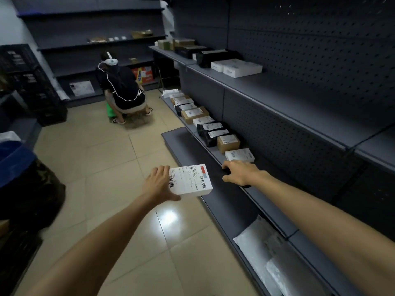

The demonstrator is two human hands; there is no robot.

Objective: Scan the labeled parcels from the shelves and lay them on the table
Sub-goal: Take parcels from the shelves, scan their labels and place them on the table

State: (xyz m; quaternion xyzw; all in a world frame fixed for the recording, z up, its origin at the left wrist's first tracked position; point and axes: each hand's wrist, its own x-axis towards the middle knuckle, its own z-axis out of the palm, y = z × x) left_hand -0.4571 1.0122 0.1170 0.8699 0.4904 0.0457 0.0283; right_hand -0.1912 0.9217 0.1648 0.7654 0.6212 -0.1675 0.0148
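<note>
Over the floor beside the low shelf (188,144), a white labelled box (190,181) is gripped by the left hand (159,184). A small dark object (227,170), mostly hidden, is clasped by the right hand (241,173) above the shelf, near a row of parcels (239,155).

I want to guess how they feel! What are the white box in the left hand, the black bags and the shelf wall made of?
White box: probably smooth cardboard, with crisp edges and a paper label.
Black bags: likely soft plastic, wrinkled and slightly shiny.
Shelf wall: seemingly painted metal, matte grey with rows of punched holes.
</note>
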